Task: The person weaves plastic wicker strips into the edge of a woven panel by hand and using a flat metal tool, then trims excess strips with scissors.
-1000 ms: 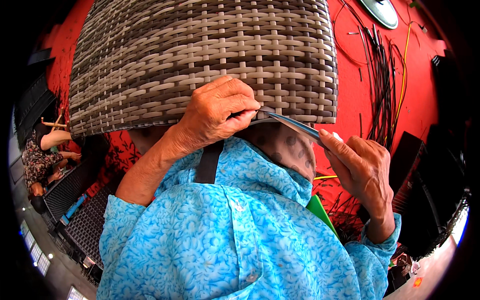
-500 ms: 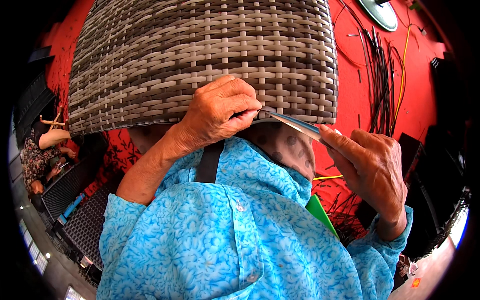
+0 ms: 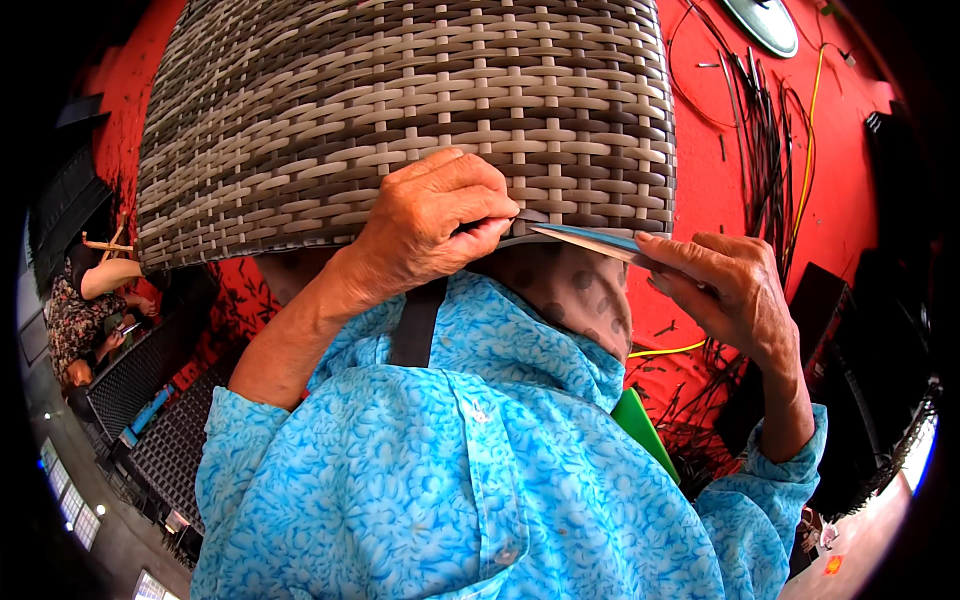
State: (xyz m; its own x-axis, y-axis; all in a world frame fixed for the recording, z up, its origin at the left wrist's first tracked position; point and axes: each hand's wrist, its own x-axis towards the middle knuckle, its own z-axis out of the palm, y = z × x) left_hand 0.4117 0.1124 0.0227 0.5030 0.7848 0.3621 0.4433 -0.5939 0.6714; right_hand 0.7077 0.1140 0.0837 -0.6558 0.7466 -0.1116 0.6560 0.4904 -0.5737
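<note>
A large grey-brown woven wicker panel [image 3: 430, 110] lies in front of me, its near edge above my lap. My left hand [image 3: 440, 215] rests at that edge with thumb and fingers pinched on a thin dark strip [image 3: 532, 215] of the weave; most of the strip is hidden by the fingers. My right hand [image 3: 725, 285] grips a knife [image 3: 590, 240], its handle covered by the palm. The knife's pointed blade lies along the panel's edge, its tip close to the strip and my left fingertips.
Long dark strips [image 3: 765, 150] and a yellow cord [image 3: 805, 150] lie on the red floor [image 3: 705, 130] at right, among scattered offcuts. Far left, a person [image 3: 85, 310] sits near dark woven pieces [image 3: 140, 375]. A green object [image 3: 643, 435] shows beside my right side.
My right hand has shifted a little up and to the left, and the knife blade has turned to a flatter angle along the edge. My left hand has barely moved.
</note>
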